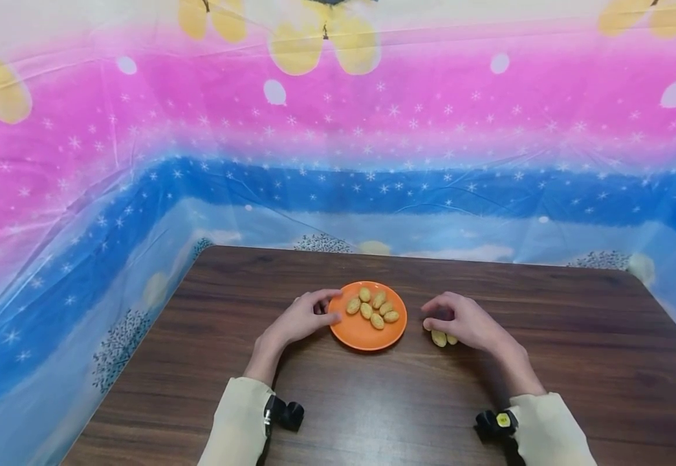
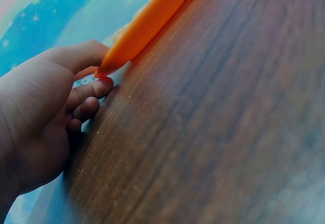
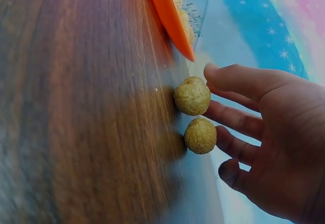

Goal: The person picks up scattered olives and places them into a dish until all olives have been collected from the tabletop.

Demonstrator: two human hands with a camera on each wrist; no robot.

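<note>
An orange plate [image 1: 367,340] holds several tan, rough-shelled walnuts [image 1: 366,310]. My left hand [image 1: 303,317] is at the plate's left rim; in the left wrist view the thumb and fingers [image 2: 104,86] pinch the edge of the orange plate [image 2: 147,26]. To the right of the plate, my right hand [image 1: 468,320] hovers over two more walnuts [image 1: 439,338] lying on the table. The right wrist view shows the fingers [image 3: 233,120] loosely bent beside an upper walnut [image 3: 192,96] and a lower walnut [image 3: 200,135]. Whether they touch them I cannot tell.
The brown wood-grain table [image 1: 372,401] extends around the plate on all sides. Behind it hangs a pink and blue patterned cloth [image 1: 372,129]. A small black camera is strapped to each wrist, such as the left wrist camera [image 1: 285,413].
</note>
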